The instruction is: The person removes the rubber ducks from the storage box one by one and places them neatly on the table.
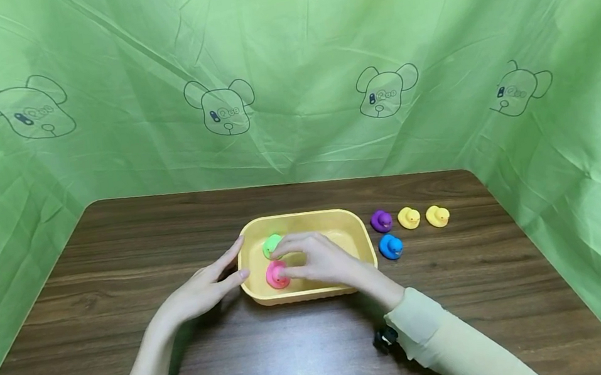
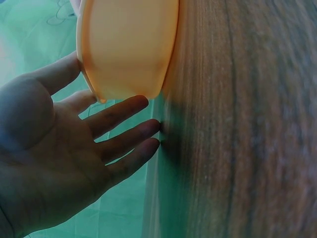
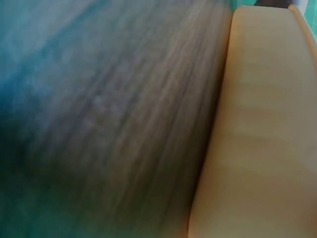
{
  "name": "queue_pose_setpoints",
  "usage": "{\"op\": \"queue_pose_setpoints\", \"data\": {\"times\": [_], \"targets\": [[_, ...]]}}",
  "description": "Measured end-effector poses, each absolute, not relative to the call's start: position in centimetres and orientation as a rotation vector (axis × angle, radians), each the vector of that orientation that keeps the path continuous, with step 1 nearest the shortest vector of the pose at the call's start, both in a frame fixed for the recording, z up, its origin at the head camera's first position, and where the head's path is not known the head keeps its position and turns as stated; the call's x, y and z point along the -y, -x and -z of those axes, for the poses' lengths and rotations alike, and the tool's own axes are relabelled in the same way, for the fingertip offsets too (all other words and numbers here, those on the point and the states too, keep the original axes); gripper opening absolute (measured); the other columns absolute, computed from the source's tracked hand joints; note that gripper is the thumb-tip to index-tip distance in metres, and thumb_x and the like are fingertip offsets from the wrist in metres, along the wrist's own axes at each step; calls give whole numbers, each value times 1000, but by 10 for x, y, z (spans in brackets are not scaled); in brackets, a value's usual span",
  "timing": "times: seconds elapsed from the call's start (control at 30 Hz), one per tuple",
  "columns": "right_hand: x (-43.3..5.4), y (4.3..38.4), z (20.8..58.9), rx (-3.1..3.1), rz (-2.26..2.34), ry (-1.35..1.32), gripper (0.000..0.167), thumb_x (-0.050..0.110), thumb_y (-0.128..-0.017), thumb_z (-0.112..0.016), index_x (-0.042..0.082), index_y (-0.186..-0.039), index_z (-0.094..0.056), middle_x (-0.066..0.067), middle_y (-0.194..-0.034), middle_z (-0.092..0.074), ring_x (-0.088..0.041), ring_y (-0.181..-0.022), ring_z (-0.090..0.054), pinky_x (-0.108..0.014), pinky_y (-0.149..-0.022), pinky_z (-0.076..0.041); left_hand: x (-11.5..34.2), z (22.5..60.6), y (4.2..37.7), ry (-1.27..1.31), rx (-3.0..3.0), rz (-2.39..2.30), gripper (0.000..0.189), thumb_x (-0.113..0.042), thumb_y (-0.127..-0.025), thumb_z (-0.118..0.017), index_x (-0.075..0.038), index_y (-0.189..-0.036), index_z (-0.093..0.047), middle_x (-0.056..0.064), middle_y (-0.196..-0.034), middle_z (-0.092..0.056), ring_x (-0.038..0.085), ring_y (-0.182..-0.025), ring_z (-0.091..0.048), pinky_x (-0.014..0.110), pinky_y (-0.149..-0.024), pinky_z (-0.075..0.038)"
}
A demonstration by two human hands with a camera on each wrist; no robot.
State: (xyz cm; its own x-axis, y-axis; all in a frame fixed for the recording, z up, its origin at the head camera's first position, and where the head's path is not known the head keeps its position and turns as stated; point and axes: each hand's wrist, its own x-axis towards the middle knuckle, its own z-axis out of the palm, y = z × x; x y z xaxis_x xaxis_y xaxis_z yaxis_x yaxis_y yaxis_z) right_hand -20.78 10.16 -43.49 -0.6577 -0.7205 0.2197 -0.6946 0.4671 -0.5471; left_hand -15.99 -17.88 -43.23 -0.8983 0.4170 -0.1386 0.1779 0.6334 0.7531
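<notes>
A yellow plastic tray [image 1: 315, 295] holds a green rubber duck [image 1: 271, 246] and, nearer me, a pink rubber duck [image 1: 276, 276], both toward its left end. My left hand [image 1: 199, 294] rests against the tray's left end, its fingers spread; the left wrist view shows a thumb at the rim and mostly straight fingers by the wall. Over the tray reaches my right hand [image 1: 318, 260]. Its thumb tip overlaps the pink duck, while the forefinger is close to the green one, with a gap between the two tips. The right wrist view shows only tray and table, no hand.
Right of the tray stand a purple duck [image 1: 381, 221], a blue duck [image 1: 390, 246] and two yellow ducks [image 1: 409, 218]. Everything sits on a dark wooden table [image 1: 299, 352]. Green cloth [image 1: 292, 36] with drawn bear faces hangs around the back and sides.
</notes>
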Motion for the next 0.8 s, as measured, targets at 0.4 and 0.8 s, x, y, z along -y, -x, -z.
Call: {"op": "queue_pose_setpoints", "data": {"times": [0.4, 0.8], "targets": [[-99, 209, 440, -2635, 826, 1348, 27, 31, -89, -82, 23, -115, -78, 11, -122, -73, -4, -123, -63, -27, -114, -45, 178, 432, 161, -462, -2543, -1127, 73, -53, -106, -49, -29, -166, -15, 11, -170, -27, 41, -151, -36, 64, -117, -35], [-97, 211, 442, -2649, 772, 1411, 26, 25, -86, -85, 21, -111, -79, 9, -117, -75, -6, -117, -66, -25, -109, -49, 177, 434, 161, -444, -2538, -1127, 75, -55, -105, -50, -30, -167, -13, 11, -170, -27, 40, -151, -36, 64, -116, -35]]}}
